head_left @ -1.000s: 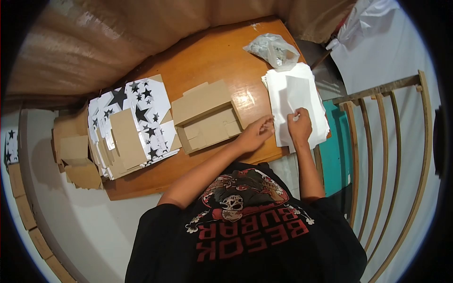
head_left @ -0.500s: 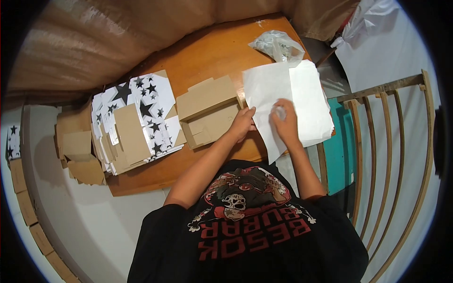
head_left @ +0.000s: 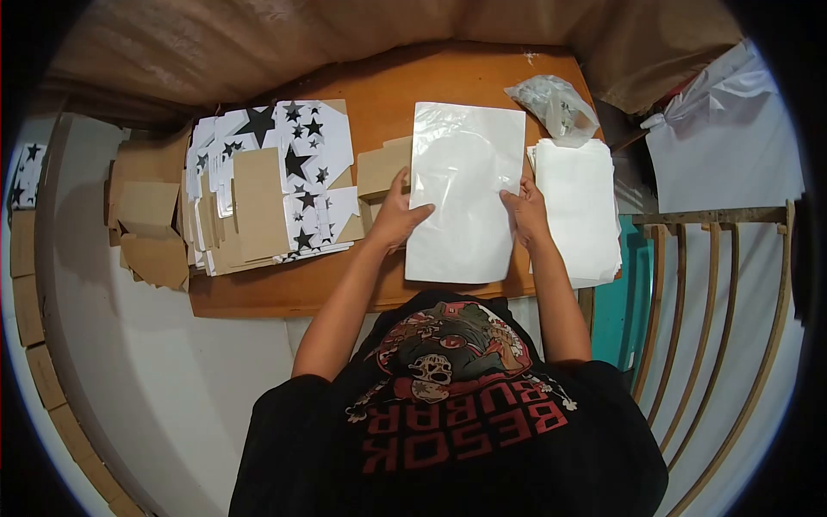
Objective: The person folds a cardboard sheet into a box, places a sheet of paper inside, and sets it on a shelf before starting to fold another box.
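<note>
A white sheet [head_left: 465, 189] with a glossy, slightly creased surface is held up in front of me by its two long edges. My left hand [head_left: 399, 214] grips the left edge, thumb on top and fingers behind. On the opposite edge, my right hand [head_left: 527, 211] pinches it the same way. Behind the sheet an open brown cardboard box [head_left: 385, 168] is mostly covered, with only its left part showing. A stack of white sheets [head_left: 575, 215] lies just right of my right hand.
Flat cardboard pieces printed with black stars [head_left: 297, 164] are piled on the left of the wooden table [head_left: 388, 86]. A clear plastic bag [head_left: 556, 108] with small contents rests at the back right. Folded brown cardboard [head_left: 148, 207] stands at the far left; a wooden rack [head_left: 715, 302] is at right.
The white sheet has moved from beside the stack to in front of me, over the box. My right hand, earlier curled over the sheet, now holds its right edge. The camera view has shifted.
</note>
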Demonstrator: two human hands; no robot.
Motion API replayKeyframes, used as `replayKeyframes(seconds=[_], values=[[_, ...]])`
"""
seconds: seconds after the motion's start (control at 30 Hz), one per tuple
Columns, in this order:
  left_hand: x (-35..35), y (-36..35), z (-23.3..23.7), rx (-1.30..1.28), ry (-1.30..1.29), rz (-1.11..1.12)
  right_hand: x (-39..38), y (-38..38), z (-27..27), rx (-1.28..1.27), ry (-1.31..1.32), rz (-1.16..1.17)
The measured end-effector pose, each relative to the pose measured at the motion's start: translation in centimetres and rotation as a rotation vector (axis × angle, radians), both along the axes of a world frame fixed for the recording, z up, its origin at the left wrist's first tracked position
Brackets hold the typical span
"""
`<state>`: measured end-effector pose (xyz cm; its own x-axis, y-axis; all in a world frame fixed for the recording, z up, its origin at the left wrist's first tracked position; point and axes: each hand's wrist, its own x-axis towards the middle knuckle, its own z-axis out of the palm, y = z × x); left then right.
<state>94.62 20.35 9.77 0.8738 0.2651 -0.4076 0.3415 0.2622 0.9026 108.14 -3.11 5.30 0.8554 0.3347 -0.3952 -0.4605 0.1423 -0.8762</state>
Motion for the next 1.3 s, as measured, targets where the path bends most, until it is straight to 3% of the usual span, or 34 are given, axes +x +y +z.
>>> replayKeyframes(seconds=[0.1,0.17,0.23,0.3,0.4,0.5,0.57,0.67,0.7,0.77,0.8,0.83,0.9,1.03,1.1,1.17,1.23,1.3], values=[[-1.2,2.4,-0.2,0.003,0.056,0.054,-0.4,2.9,0.2,-0.131,-0.067,0.12],[-1.9,3.1,-0.6,0.273,0.096,0.051,-0.4,4.8,-0.1,-0.143,-0.074,0.19],[-2.7,3.4,-1.7,0.284,0.101,0.069,0.1,6.8,-2.8,-0.337,-0.251,0.327],[-3.6,3.8,-4.1,0.738,-0.025,0.145,0.1,8.2,-2.7,-0.443,-0.344,0.345],[-4.9,4.7,-6.5,0.934,-0.104,0.053,-0.6,9.7,0.1,-0.572,-0.457,0.303],[-5.2,4.9,-7.0,0.807,0.074,0.006,-1.4,10.2,0.7,-0.626,-0.516,0.276],[-5.2,4.8,-7.2,0.792,0.062,0.034,-2.0,10.1,0.3,-0.735,-0.958,0.191],[-5.2,5.0,-7.5,0.784,0.04,0.038,-3.0,9.3,2.0,-0.884,-1.168,0.249],[-5.1,5.0,-7.6,0.791,0.032,0.023,-3.2,9.2,1.9,-0.887,-1.172,0.253],[-5.1,5.4,-7.7,0.791,0.023,0.006,-3.9,8.7,1.4,-0.577,-1.071,0.619],[-5.0,5.5,-7.8,0.799,0.014,-0.014,-4.5,8.8,1.8,-0.58,-0.855,0.795],[-5.0,5.1,-7.8,0.796,0.012,-0.019,-4.7,8.6,0.9,-0.585,-0.852,0.792],[-4.6,4.1,-5.8,1.022,0.146,-0.004,-4.9,8.8,-1.5,-0.626,-0.905,0.848],[-4.8,1.5,-2.2,1.299,0.038,0.121,-4.6,9.1,-3.0,-0.643,-0.901,0.84],[-5.0,1.2,-1.5,1.307,-0.072,-0.059,-4.6,9.4,-2.7,-0.688,-0.908,0.873],[-5.1,1.9,-4.4,1.283,-0.126,-0.192,-4.6,9.7,-2.8,-0.733,-0.916,0.909],[-5.2,2.1,-7.1,1.138,0.108,-0.466,-4.3,9.8,-3.6,-0.965,-0.953,0.988],[-4.9,2.3,-7.4,1.123,0.093,-0.471,-3.9,10.2,-3.7,-0.914,-0.955,0.954]])
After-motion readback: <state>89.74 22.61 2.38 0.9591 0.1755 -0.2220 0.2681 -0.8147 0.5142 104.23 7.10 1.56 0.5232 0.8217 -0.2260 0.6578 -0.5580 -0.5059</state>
